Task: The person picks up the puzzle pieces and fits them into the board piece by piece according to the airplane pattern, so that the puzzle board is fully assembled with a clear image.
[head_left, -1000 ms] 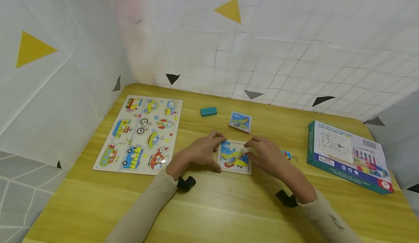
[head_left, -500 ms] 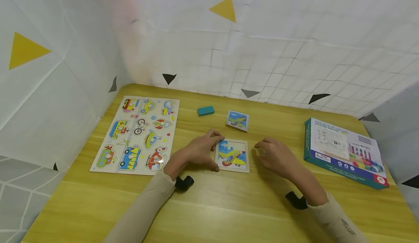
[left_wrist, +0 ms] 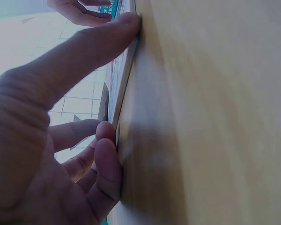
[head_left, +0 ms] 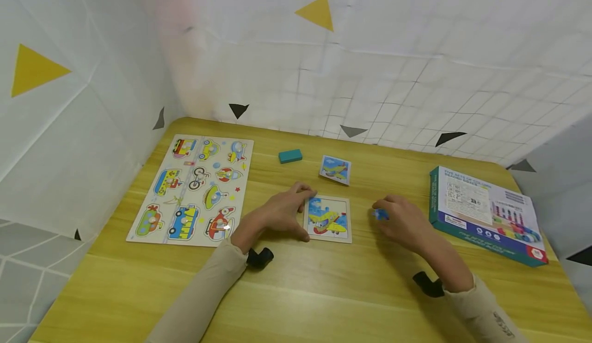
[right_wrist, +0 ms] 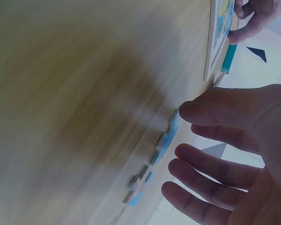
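Observation:
My left hand [head_left: 283,212] steadies a small framed jigsaw puzzle [head_left: 327,220] with an airplane picture, its thumb at the near left corner and its fingers at the far left corner. In the left wrist view, the thumb and fingertips lie against the puzzle's pale wooden edge [left_wrist: 125,75]. To the right of the frame, my right hand [head_left: 403,226] hovers over loose blue jigsaw pieces [head_left: 381,214]. The right wrist view shows two pieces flat on the table, one blue piece [right_wrist: 166,138] just by the thumb tip, with the fingers spread and extended above them.
A folded card with the airplane picture [head_left: 335,169] stands behind the frame, beside a teal block [head_left: 290,156]. At the left lies a peg puzzle board [head_left: 187,204] with vehicles. A flat boxed toy set [head_left: 467,194] lies on the right.
My right hand has left the frame's right side and moved right to the loose pieces, which now show by its fingertips. The left hand keeps its place at the frame.

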Available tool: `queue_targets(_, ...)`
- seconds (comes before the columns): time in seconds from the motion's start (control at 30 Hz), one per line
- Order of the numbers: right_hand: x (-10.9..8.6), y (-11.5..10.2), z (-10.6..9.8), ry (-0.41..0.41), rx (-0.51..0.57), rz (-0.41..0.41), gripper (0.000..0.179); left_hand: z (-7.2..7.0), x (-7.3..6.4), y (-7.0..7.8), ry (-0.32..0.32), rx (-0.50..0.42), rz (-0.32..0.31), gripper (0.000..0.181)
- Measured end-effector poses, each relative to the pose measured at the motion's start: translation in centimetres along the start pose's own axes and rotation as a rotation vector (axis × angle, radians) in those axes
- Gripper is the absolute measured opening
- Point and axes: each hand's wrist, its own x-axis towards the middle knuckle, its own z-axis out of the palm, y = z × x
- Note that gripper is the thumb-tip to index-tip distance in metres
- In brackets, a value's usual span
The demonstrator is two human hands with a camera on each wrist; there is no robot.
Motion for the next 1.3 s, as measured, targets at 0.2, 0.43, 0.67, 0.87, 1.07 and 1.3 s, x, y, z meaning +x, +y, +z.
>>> queue_targets(0.2, 0.1, 0.7, 0.2, -0.016, 0.001, 0.017, 0.028, 0.0, 0.0, 0.0, -0.003, 0.003, 0.001, 0.106)
queue_targets(0.43, 0.4, 1.0, 0.2, -0.028, 0.013, 0.022, 0.022, 0.0, 0.0, 0.1, -0.003, 0.0, 0.006, 0.106)
queue_targets(0.67, 0.7, 1.3, 0.3, -0.045, 0.031, 0.043, 0.022, 0.0, 0.0, -0.1, -0.003, 0.001, 0.006, 0.106)
queue_targets(0.87, 0.7, 1.6, 0.6, -0.045, 0.043, 0.045, 0.022, 0.1, 0.0, -0.1, 0.0, 0.0, 0.001, 0.106)
queue_targets(1.07, 0.5, 1.2, 0.9, -0.007, 0.036, 0.018, 0.024, 0.1, 0.0, 0.0, -0.006, -0.008, 0.004, 0.105)
queue_targets(1.3, 1.1, 0.3, 1.0, 0.024, 0.049, 0.003, 0.026, 0.0, 0.0, 0.0, -0.004, -0.008, 0.005, 0.104)
